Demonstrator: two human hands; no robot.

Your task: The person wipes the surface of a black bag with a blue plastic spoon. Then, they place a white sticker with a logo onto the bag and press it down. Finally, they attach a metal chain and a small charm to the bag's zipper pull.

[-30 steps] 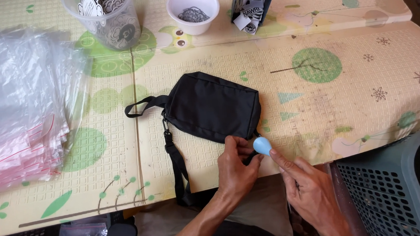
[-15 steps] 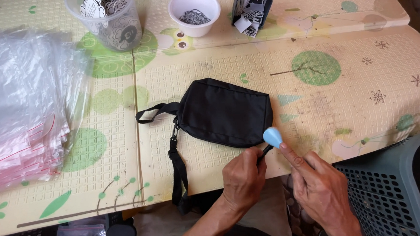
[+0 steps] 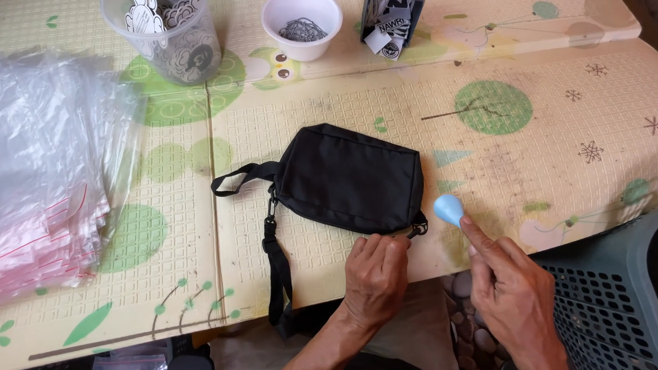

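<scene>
The left hand (image 3: 377,280) pinches the near edge of the black bag (image 3: 351,178), close to the small metal ring at the bag's corner. The right hand (image 3: 511,299) sits just beside it, fingers curled, holding up a small blue tag (image 3: 449,208) near that same corner. To do this well, the left hand should keep the bag edge flat and firm so the corner does not wiggle, and the right hand should bring the tag in slowly. The bag strap (image 3: 276,266) hangs off the table (image 3: 553,158) edge to the left. Farther away stand a white bowl (image 3: 302,23) and a clear cup (image 3: 167,36). A pile of plastic bags (image 3: 39,163) lies far left, and a grey basket (image 3: 620,297) sits to the right.
</scene>
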